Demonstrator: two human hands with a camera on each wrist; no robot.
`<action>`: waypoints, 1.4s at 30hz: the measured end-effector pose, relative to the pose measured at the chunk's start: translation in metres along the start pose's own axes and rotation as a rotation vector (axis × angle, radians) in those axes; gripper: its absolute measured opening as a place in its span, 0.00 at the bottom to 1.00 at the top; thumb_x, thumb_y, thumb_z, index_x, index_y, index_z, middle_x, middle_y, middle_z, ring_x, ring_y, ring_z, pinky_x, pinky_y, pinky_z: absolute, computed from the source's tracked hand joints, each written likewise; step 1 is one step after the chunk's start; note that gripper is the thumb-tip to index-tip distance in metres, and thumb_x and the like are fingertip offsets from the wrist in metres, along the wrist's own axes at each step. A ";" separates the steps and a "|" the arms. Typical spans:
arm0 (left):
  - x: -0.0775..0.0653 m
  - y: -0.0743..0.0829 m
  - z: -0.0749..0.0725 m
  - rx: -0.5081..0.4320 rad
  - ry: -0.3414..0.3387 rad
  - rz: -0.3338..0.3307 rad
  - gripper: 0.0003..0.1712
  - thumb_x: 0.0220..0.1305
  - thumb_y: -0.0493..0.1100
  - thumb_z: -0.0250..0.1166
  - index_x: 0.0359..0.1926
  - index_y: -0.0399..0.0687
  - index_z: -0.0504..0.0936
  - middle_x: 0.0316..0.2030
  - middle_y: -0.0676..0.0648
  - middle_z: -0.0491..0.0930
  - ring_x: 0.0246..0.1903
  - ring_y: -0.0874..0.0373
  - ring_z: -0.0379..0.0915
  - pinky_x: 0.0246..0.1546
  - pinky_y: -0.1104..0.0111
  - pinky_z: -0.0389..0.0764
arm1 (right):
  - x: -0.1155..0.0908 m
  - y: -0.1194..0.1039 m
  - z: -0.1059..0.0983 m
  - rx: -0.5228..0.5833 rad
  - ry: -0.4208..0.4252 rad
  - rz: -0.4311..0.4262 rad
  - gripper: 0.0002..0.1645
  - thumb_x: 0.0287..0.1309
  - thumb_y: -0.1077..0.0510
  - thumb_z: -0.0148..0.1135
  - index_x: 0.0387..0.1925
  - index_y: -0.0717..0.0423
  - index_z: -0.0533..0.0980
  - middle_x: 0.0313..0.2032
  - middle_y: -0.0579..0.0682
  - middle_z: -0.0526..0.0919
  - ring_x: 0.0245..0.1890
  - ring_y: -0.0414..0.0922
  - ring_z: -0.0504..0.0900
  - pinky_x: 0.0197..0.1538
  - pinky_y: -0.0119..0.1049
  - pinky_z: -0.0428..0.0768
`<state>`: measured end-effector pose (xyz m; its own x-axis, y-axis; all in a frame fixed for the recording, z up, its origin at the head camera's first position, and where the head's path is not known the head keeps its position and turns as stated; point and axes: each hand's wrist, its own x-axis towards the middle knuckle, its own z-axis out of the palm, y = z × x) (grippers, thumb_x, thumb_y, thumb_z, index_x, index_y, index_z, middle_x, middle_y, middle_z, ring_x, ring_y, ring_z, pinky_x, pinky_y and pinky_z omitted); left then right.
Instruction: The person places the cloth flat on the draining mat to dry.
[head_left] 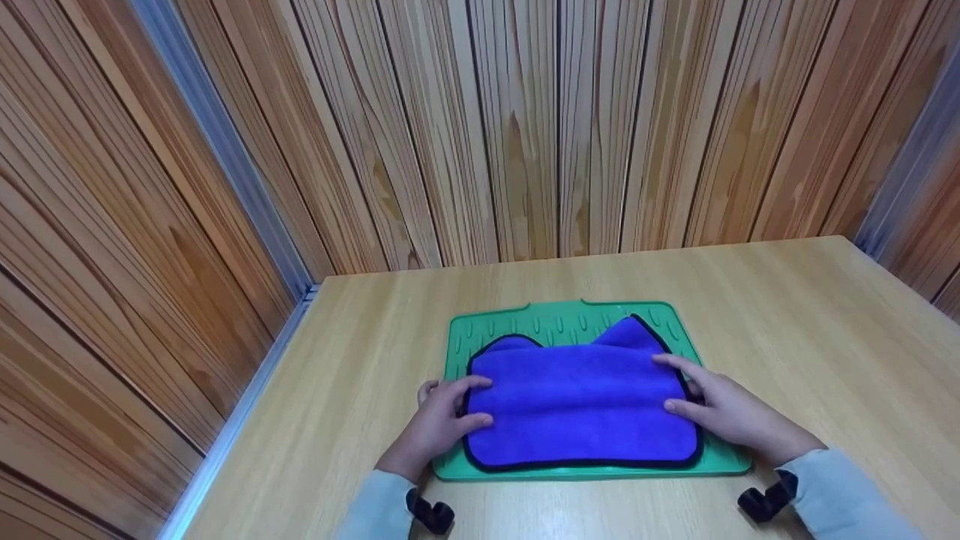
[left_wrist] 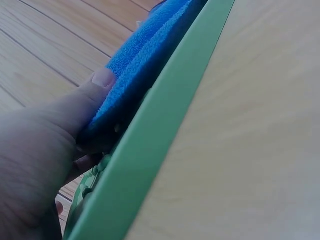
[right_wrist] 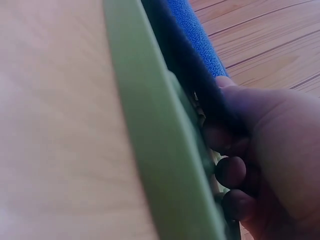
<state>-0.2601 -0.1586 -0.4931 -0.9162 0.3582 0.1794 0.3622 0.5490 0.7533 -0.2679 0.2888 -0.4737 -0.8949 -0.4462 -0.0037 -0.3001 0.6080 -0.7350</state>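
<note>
A folded blue towel (head_left: 581, 420) with black edging lies over a green ribbed tray (head_left: 559, 324), two of its corners poking out at the back. My left hand (head_left: 441, 421) grips the towel's left edge, thumb and a finger on top. In the left wrist view, that thumb presses on the fluffy towel (left_wrist: 150, 45), other fingers partly hidden below it. At the right edge, my right hand (head_left: 739, 412) pinches the towel. The right wrist view has its thumb over the dark border (right_wrist: 192, 70) and curled fingers (right_wrist: 231, 171) beneath, above the tray.
The tray rests on a light wooden table (head_left: 360, 337). Wood-plank walls (head_left: 517, 135) rise behind the table and on its left, with a metal strip (head_left: 225, 135) at the left corner. Dark wrist mounts (head_left: 431, 516) hang by both sleeves.
</note>
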 end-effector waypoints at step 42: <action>0.069 0.021 0.019 0.000 0.482 -0.373 0.11 0.70 0.49 0.65 0.47 0.59 0.91 0.48 0.54 0.87 0.56 0.49 0.79 0.69 0.44 0.55 | 0.089 -0.013 -0.003 0.030 0.440 0.109 0.19 0.70 0.45 0.61 0.41 0.60 0.79 0.32 0.50 0.80 0.30 0.45 0.74 0.34 0.37 0.73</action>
<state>-0.3127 -0.1083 -0.4766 -0.9556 -0.2407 0.1700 0.0019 0.5718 0.8204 -0.3448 0.2431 -0.4624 -0.9779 -0.0557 0.2015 -0.1927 0.6135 -0.7658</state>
